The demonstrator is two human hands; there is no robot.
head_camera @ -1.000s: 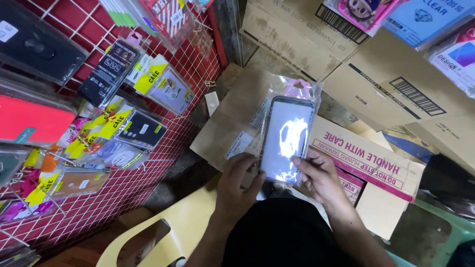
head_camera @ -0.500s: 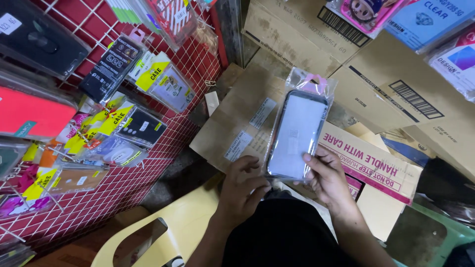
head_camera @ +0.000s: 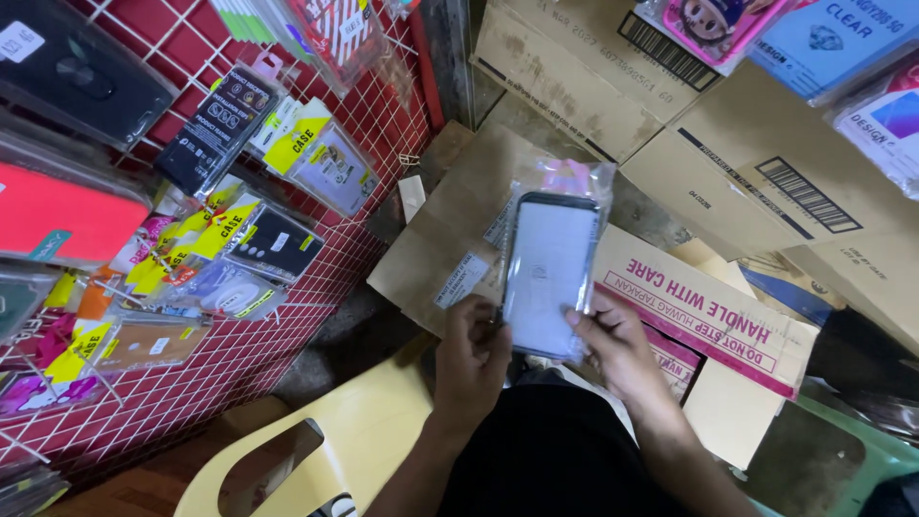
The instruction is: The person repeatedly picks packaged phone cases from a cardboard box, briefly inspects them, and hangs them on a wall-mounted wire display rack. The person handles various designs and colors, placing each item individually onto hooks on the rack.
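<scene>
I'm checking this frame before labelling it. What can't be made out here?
- Head view: lower end of the phone case is covered by the left hand and right hand.
- Its clear bag glares; the pink item inside is unclear.
- Yellow chair is cut off by the bottom edge.

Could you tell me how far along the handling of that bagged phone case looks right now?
Done: many packaged cases already hang on the red wire grid. In hand: the left hand and right hand hold one dark-rimmed phone case in a clear plastic bag upright over the cardboard boxes. Left: this case is not hung on the grid or put down; its bag looks sealed, though that is hard to tell.
</scene>
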